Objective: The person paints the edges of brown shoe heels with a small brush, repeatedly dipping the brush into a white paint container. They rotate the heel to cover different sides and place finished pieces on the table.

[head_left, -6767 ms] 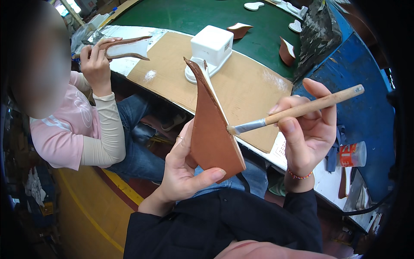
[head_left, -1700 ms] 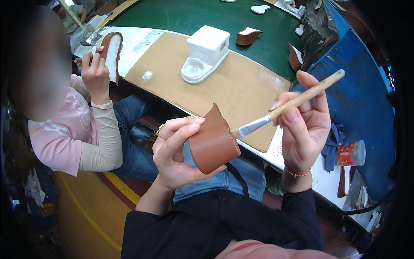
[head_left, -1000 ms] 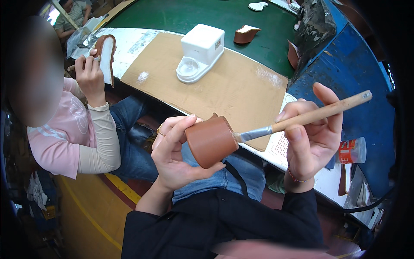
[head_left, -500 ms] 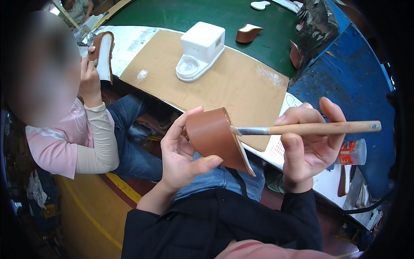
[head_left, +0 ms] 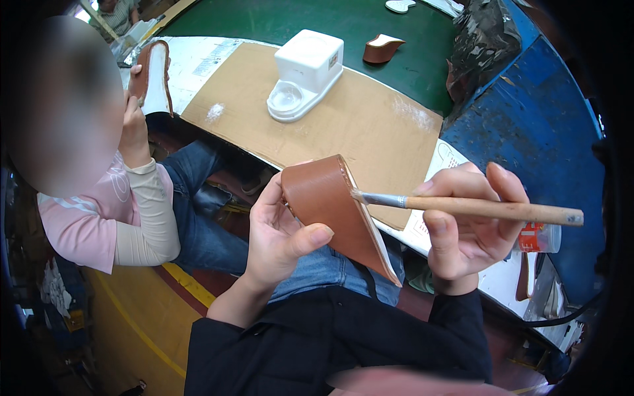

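My left hand (head_left: 274,247) grips a brown leather shoe piece (head_left: 323,201), thumb on its near face and fingers behind it. The piece is tilted, its pale-lined edge turned to the right. In my right hand (head_left: 462,231) is a paintbrush (head_left: 485,207) with a wooden handle and metal ferrule, pinched between thumb and fingers. Its bristles touch the edge of the shoe piece near the upper part. The far side of the piece and most of my left fingers are hidden.
Beyond my hands, a white dispenser (head_left: 307,63) stands on a cardboard sheet (head_left: 231,86) beside a green belt (head_left: 251,23). Another shoe piece (head_left: 382,51) lies on the belt. A plastic cup (head_left: 545,239) sits at right. At left, a co-worker (head_left: 142,204) holds a similar piece.
The shoe piece has tilted a little, its lower tip moving down and right. The brush handle now slopes downward to the right, its bristles still at the edge. The co-worker's piece has risen slightly.
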A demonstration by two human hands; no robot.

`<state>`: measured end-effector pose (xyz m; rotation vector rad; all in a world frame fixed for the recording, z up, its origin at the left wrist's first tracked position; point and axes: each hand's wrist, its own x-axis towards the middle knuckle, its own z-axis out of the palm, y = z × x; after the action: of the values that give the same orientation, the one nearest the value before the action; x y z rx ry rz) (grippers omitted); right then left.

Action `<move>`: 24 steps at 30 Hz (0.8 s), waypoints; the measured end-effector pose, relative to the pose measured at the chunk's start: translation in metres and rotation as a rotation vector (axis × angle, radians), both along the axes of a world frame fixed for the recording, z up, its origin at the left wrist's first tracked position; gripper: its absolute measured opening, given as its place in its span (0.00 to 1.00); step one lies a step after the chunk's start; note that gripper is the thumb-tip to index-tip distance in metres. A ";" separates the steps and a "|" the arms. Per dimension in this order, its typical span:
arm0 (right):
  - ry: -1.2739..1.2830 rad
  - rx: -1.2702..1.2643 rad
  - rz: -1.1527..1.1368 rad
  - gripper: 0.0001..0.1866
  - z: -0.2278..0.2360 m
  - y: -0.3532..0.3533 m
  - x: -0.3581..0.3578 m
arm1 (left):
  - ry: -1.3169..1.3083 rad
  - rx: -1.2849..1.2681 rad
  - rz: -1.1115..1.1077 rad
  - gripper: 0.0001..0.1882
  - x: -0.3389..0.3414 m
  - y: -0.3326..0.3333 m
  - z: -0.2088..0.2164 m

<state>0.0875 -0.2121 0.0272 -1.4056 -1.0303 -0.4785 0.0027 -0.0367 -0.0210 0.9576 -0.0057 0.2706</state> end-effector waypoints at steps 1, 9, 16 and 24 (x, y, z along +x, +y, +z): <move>-0.024 0.009 0.033 0.34 0.000 0.000 0.001 | 0.009 -0.006 -0.001 0.35 0.000 0.000 0.000; -0.076 0.017 0.150 0.34 0.000 -0.005 0.004 | 0.056 -0.072 -0.028 0.34 0.000 -0.002 0.003; -0.054 -0.005 0.108 0.34 0.001 -0.006 -0.004 | 0.064 -0.108 -0.013 0.34 0.000 -0.002 0.003; -0.023 0.044 0.122 0.32 0.000 -0.005 -0.009 | 0.066 -0.127 -0.003 0.35 -0.001 0.002 0.001</move>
<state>0.0781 -0.2171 0.0274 -1.2927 -1.1104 -0.4265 0.0021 -0.0351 -0.0203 0.8398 0.0697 0.2339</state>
